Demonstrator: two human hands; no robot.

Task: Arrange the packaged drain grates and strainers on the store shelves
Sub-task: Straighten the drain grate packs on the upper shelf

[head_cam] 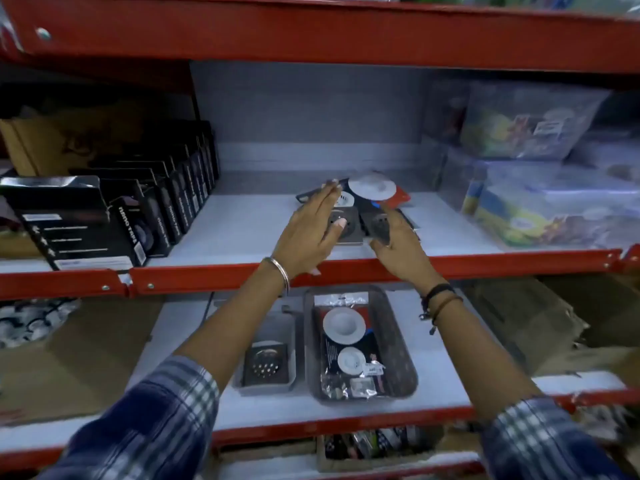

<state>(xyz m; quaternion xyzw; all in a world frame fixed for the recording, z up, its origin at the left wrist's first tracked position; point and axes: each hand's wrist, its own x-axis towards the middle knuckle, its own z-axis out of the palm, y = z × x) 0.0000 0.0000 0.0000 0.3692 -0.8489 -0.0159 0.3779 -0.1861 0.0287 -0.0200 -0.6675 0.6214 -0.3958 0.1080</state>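
Two blurred grate packs (pixel 349 225) under hands

Mid-frame, flat packaged strainers (pixel 367 202) lie on the red-edged metal shelf (pixel 242 233); black boxes (pixel 156 206) stand left, clear plastic tubs (pixel 540 188) right.

You are standing in a shop aisle, facing red steel shelving (pixel 346 268) stocked with packaged goods. To its left stands a row of identical black retail boxes (pixel 145 209); on the board below sit trays (pixel 360 341) of carded strainers.
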